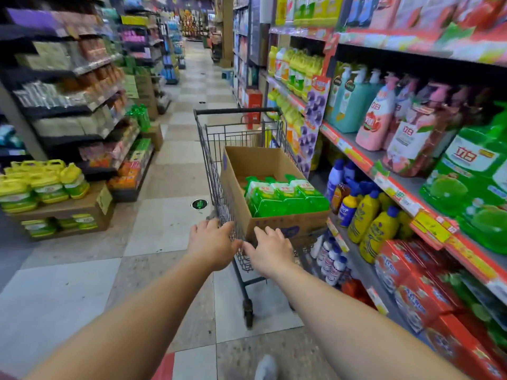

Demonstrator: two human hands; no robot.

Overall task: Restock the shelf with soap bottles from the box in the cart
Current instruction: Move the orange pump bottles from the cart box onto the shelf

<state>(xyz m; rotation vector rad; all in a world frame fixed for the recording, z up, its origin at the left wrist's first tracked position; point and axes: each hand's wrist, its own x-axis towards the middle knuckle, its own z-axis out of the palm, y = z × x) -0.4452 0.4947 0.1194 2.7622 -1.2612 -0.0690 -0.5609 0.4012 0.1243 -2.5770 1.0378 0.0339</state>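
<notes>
We see a store aisle running toward 12 o'clock, floor [175,171] tiled in a beige and grey checker. A round green floor sticker [199,204] sits near centre. Dark gondola racks [63,105] line 9 o'clock, with a cardboard stack of yellow jugs [41,185] at their near end. Lighting is even overhead, far end blurred.

Both my forearms are bare from the bottom edge of the view right up to the wrists; no sleeve, watch, bracelet or glove shows on either. My left hand [212,244] and right hand [270,250] carry no rings that I can make out. Below my right forearm, the rounded toe of a pale grey-white shoe [266,368] pokes into view, too blurred for laces or markings.
</notes>
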